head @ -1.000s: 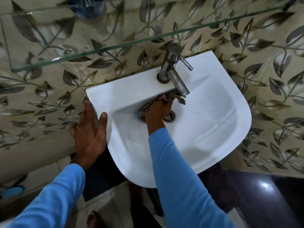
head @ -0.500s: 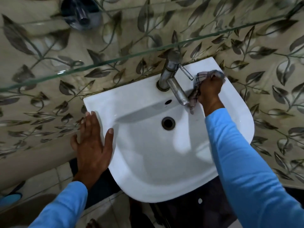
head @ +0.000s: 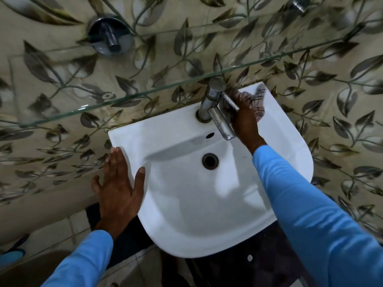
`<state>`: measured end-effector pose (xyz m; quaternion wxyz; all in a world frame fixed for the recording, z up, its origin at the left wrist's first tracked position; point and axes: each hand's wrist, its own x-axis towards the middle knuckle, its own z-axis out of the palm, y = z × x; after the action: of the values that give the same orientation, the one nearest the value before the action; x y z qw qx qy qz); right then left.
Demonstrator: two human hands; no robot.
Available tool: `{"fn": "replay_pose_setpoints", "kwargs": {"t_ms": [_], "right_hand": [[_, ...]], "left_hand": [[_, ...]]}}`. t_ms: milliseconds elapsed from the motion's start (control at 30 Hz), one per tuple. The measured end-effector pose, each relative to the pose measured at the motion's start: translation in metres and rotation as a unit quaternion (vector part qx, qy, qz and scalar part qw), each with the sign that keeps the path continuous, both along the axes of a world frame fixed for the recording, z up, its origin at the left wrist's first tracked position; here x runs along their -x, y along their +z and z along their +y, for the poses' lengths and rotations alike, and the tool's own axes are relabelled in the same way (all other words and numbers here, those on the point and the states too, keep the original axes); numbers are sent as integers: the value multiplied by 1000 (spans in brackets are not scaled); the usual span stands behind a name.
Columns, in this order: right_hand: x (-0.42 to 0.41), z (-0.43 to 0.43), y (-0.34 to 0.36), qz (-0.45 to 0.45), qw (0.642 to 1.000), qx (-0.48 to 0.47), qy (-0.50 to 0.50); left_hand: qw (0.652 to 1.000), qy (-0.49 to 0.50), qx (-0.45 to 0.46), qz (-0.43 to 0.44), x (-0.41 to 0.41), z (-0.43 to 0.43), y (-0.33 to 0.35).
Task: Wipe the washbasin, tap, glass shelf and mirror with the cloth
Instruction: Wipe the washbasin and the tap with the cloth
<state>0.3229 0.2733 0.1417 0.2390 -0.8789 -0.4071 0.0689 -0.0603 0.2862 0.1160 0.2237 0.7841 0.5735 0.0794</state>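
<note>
A white washbasin [head: 192, 199] hangs on a leaf-patterned tiled wall, its drain [head: 210, 160] in the middle. A steel tap [head: 215, 109] rises at the basin's back rim. My right hand [head: 245, 119] presses a checked cloth [head: 256, 100] against the tap's right side, just behind the lever. My left hand [head: 118, 183] lies flat on the basin's left rim, fingers spread, holding nothing. A glass shelf [head: 132, 94] runs across above the tap. No mirror is in view.
A round chrome shelf bracket [head: 109, 36] sits on the wall at upper left, another fitting [head: 299, 4] at the top right. Below the basin are floor tiles and a dark area. A blue object [head: 12, 255] lies at the lower left.
My right hand lifted the cloth out of the bowl by the drain, up to the right side of the tap, then closer against it. My left hand stayed on the rim.
</note>
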Motion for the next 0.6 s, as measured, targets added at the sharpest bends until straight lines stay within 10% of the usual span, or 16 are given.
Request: {"fn": "replay_pose_setpoints", "kwargs": {"t_ms": [400,600], "right_hand": [[124,-82,-28,283,919,-255,-103],[102,-106,21,155,929,-317,-113]], "left_hand": [[998,-6,67,0,12,21,23],[994,4,112,-20,13,24,32]]}}
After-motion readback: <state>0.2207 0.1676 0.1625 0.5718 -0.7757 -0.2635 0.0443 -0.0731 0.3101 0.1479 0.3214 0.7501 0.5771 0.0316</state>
